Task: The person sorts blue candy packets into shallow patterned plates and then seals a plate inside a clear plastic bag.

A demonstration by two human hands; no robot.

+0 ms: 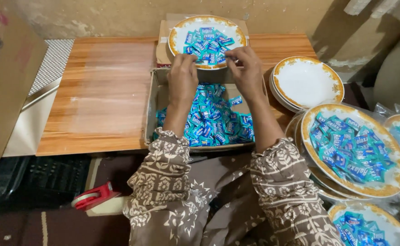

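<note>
My left hand (183, 75) and my right hand (247, 68) reach forward over a cardboard box (151, 105) full of several blue and teal candy sachets (213, 120). Both hands rest at the near rim of a white plate with a gold border (178, 32), which sits on a box flap at the back of the wooden table. A pile of the same sachets (209, 43) lies on that plate. The fingertips of both hands pinch at sachets near the plate's edge; what each holds is too small to tell.
To the right stands a stack of empty gold-rimmed plates (307, 82). Plastic-wrapped plates filled with sachets (352, 148) pile up at the right edge. A red tape dispenser (93, 197) lies on the floor at lower left. A large cardboard box (6, 82) stands at left.
</note>
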